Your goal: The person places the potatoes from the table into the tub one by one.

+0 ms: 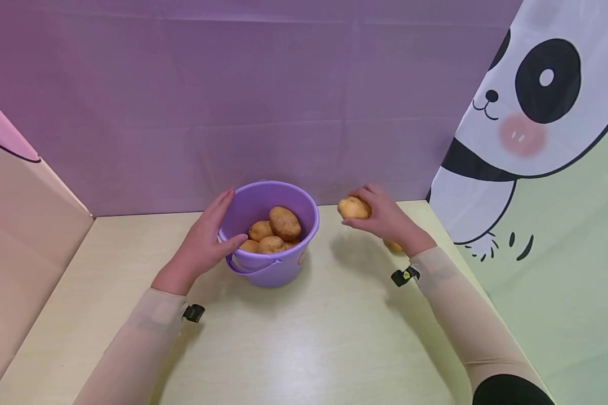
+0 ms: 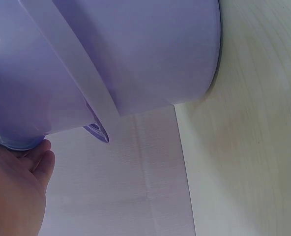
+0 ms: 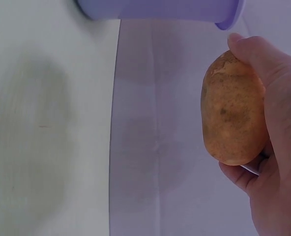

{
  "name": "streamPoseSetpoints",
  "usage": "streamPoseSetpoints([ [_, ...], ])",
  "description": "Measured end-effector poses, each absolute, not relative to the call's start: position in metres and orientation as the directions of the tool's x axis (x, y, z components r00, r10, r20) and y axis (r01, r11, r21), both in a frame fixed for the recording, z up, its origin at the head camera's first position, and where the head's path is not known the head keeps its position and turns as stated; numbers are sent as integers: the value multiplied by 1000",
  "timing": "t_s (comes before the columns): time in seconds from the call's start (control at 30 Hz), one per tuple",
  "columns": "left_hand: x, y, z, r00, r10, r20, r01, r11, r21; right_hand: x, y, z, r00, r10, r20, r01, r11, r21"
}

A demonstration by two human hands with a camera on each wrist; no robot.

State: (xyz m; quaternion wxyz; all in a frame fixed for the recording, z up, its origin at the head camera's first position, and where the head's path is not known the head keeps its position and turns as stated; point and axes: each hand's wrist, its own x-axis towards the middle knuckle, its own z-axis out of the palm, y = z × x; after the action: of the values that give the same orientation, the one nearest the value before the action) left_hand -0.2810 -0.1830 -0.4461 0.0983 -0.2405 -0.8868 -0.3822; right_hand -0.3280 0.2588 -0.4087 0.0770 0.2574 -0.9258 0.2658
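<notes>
A purple bucket [image 1: 273, 270] stands upright with several potatoes [image 1: 285, 223] inside. At its left side, my left hand [image 1: 202, 242] grips the rim, with the thumb across the front edge; the left wrist view shows the fingers [image 2: 44, 164] at the rim. To the right of the bucket, my right hand [image 1: 382, 216] holds a potato [image 1: 353, 208] above the table, between thumb and fingers. In the right wrist view that potato [image 3: 234, 110] is plainly apart from the bucket [image 3: 160, 9]. Another potato [image 1: 393, 246] lies partly hidden beneath the right wrist.
The pale wooden table [image 1: 294, 349] meets a purple backdrop [image 1: 273, 101] just behind the bucket. A panel with a panda drawing [image 1: 537, 107] bounds the right side, and a pale panel [image 1: 25, 236] the left. The bucket's handle [image 1: 253, 271] hangs down at the front.
</notes>
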Motion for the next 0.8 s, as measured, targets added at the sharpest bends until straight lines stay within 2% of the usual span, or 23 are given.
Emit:
streamPoseSetpoints([
  [0.8, -283, -184, -448, -868, 346, 357, 497, 589, 637, -328, 219, -380, -730, -503, 462, -680, 600, -421],
])
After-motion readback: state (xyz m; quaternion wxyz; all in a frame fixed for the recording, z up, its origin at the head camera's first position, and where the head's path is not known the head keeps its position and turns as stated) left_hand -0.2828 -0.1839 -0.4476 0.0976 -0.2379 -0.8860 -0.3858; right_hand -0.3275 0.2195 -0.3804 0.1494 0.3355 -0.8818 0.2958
